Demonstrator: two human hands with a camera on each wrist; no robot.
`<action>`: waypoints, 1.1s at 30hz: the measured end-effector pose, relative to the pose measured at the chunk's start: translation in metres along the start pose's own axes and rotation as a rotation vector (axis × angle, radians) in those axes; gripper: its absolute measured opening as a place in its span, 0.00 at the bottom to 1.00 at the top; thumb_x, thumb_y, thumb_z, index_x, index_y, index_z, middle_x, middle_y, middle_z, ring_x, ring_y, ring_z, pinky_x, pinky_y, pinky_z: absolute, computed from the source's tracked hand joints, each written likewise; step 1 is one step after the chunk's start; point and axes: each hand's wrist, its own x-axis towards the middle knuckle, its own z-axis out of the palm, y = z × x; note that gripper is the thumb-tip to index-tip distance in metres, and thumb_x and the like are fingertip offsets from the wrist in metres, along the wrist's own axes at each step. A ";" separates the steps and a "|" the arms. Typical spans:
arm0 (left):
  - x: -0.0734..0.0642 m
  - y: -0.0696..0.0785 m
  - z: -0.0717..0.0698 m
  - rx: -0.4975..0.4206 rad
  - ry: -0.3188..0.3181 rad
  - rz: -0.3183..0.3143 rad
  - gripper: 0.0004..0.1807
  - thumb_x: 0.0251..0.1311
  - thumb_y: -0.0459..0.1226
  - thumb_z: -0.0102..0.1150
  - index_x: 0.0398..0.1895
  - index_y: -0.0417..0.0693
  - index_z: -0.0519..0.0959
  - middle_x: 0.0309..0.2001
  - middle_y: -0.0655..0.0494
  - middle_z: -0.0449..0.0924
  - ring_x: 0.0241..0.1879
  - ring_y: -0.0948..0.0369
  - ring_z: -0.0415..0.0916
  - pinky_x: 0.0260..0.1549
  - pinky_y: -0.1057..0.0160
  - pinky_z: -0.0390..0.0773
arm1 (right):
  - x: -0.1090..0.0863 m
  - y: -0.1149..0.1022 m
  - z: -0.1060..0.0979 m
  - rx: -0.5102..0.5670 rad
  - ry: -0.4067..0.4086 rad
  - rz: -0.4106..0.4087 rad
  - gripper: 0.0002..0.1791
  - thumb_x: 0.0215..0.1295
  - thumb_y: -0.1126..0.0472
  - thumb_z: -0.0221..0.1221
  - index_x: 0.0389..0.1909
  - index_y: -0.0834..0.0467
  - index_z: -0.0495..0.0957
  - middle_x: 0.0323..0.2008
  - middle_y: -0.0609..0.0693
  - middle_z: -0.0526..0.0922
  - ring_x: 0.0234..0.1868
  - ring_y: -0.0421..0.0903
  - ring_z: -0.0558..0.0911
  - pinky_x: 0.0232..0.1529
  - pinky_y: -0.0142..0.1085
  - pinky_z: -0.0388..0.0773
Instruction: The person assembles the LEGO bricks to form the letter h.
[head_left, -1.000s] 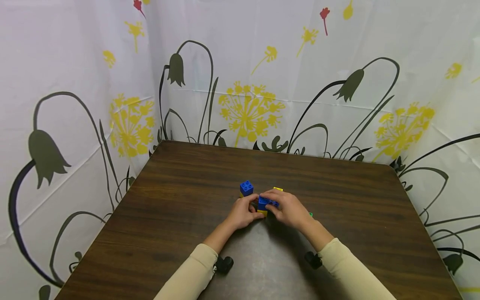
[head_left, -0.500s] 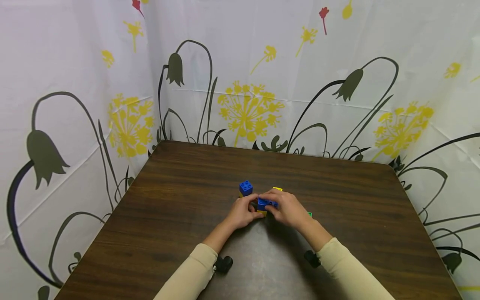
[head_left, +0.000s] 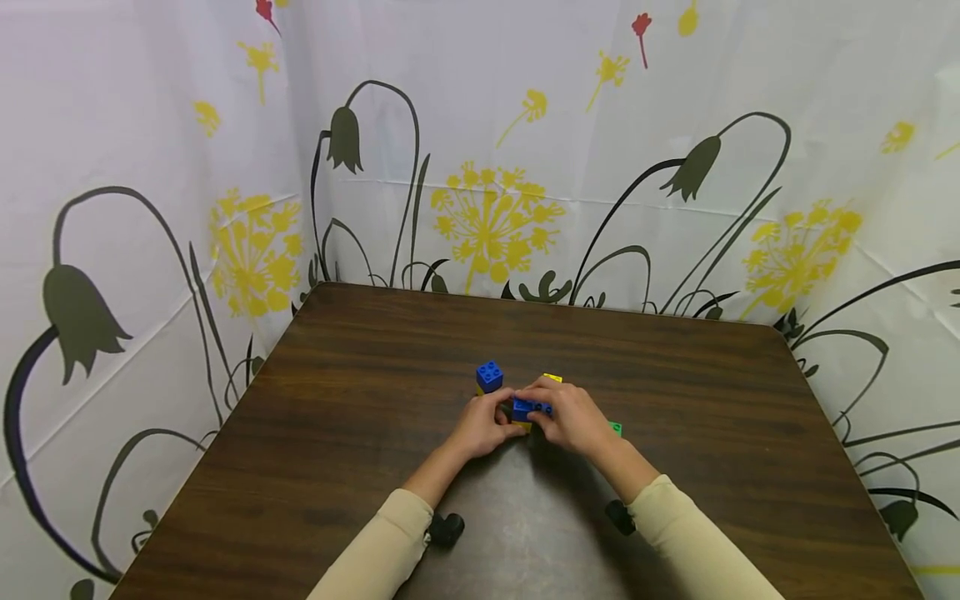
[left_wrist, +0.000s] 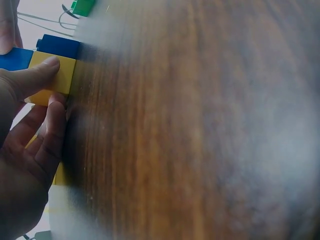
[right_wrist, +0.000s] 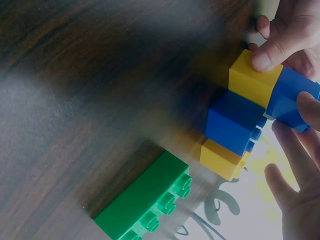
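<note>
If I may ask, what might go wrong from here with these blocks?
The held blue block, pinched by the right hand, might sit crooked on the yellow block if pressed unevenly. The yellow block, gripped by the left hand, could bump the neighbouring blue block close beside it. The green block, near the right wrist in the head view, might get brushed.

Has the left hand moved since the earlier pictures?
No, the left hand shows no clear shift either way against the table in the head view.
</note>
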 end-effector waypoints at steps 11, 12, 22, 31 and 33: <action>-0.006 0.001 0.000 -0.041 -0.003 -0.015 0.26 0.52 0.37 0.74 0.56 0.44 0.79 0.31 0.53 0.83 0.25 0.65 0.77 0.25 0.68 0.76 | -0.003 -0.001 -0.001 0.011 -0.007 0.026 0.20 0.59 0.66 0.68 0.54 0.54 0.83 0.46 0.45 0.82 0.43 0.44 0.83 0.43 0.43 0.82; -0.008 0.001 -0.001 -0.063 -0.004 -0.025 0.26 0.53 0.36 0.74 0.56 0.43 0.79 0.32 0.52 0.84 0.26 0.64 0.79 0.26 0.68 0.77 | -0.003 -0.001 -0.001 0.014 -0.010 0.031 0.20 0.59 0.66 0.68 0.54 0.54 0.83 0.46 0.45 0.82 0.43 0.44 0.83 0.44 0.43 0.82; -0.019 -0.009 -0.040 -0.143 0.040 -0.102 0.07 0.54 0.33 0.72 0.37 0.45 0.85 0.34 0.55 0.85 0.29 0.62 0.81 0.27 0.64 0.81 | -0.003 -0.001 -0.002 0.024 -0.012 0.056 0.20 0.59 0.65 0.69 0.53 0.55 0.83 0.46 0.45 0.82 0.44 0.44 0.83 0.46 0.42 0.81; -0.001 -0.022 -0.072 -0.219 0.135 0.016 0.27 0.52 0.31 0.74 0.55 0.42 0.73 0.54 0.43 0.76 0.53 0.43 0.73 0.46 0.44 0.80 | -0.001 -0.002 -0.001 0.035 -0.005 0.025 0.20 0.59 0.65 0.69 0.53 0.55 0.83 0.45 0.44 0.83 0.43 0.42 0.83 0.45 0.42 0.82; 0.002 -0.024 -0.071 -0.243 0.067 0.027 0.35 0.55 0.30 0.71 0.66 0.45 0.68 0.65 0.42 0.68 0.63 0.40 0.66 0.50 0.41 0.77 | -0.001 -0.002 -0.001 0.033 -0.006 0.021 0.20 0.59 0.65 0.69 0.54 0.55 0.82 0.45 0.44 0.83 0.43 0.42 0.83 0.45 0.42 0.82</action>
